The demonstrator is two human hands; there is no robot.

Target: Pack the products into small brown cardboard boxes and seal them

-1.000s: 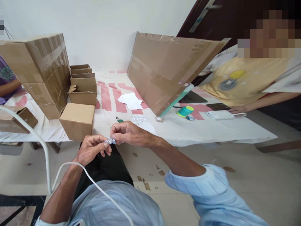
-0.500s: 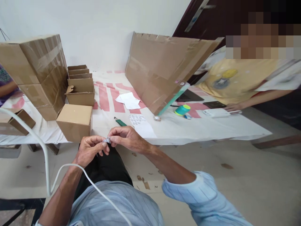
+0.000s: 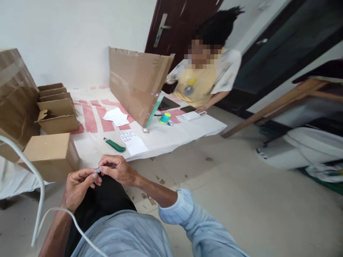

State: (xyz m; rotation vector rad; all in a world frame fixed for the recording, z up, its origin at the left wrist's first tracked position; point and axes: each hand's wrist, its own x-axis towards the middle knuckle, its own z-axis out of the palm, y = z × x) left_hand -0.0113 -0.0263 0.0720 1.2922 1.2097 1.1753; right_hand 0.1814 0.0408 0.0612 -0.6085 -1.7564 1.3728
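Observation:
Both hands meet above my lap, just off the table's front edge. My left hand (image 3: 76,187) is closed, thumb and forefinger pinching a small shiny, bluish-clear piece (image 3: 97,170) whose kind I cannot make out. From the other side, the fingertips of my right hand (image 3: 119,172) pinch the same piece. A green utility knife (image 3: 115,145) lies on the table beyond my right hand. To its right is a white sheet (image 3: 137,145) with rows of small shiny pieces on its far part.
A closed carton (image 3: 45,151) stands left on the cloth-covered table (image 3: 88,148), with open boxes (image 3: 57,117) behind. A cardboard panel (image 3: 134,82) leans upright beside a teal tape roll (image 3: 164,118). Another person (image 3: 198,82) sits across. A white cable (image 3: 40,185) crosses near my left arm.
The view has swung to the right, so the table and boxes appear farther left. Both hands keep the small piece pinched between them.

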